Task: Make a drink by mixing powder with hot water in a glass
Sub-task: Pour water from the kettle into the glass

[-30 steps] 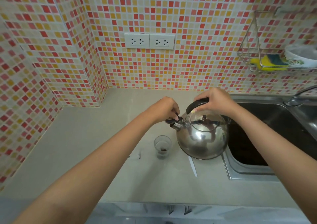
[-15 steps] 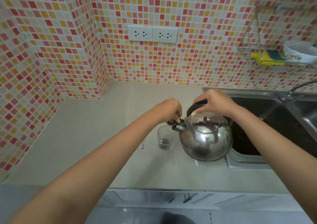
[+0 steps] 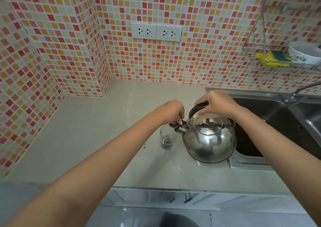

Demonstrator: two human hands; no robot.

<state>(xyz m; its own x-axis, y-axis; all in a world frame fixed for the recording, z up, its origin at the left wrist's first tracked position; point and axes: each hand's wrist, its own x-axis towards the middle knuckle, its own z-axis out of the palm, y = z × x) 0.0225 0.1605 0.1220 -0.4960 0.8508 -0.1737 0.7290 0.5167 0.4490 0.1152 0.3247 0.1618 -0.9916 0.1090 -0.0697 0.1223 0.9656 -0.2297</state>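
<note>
Hands (image 3: pixel 215 103) tilt shiny steel kettle (image 3: pixel 209 139) over clear glass (image 3: pixel 167 137).

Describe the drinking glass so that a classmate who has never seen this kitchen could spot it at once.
Start at the steel sink and move left to the shiny kettle on the beige counter. The glass stands just left of the kettle, beneath its spout. It is the only small, clear thing there.

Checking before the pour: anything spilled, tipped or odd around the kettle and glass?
Nothing stands out. The small clear glass stands upright beside the steel kettle, with no spill visible on the beige counter.
</note>
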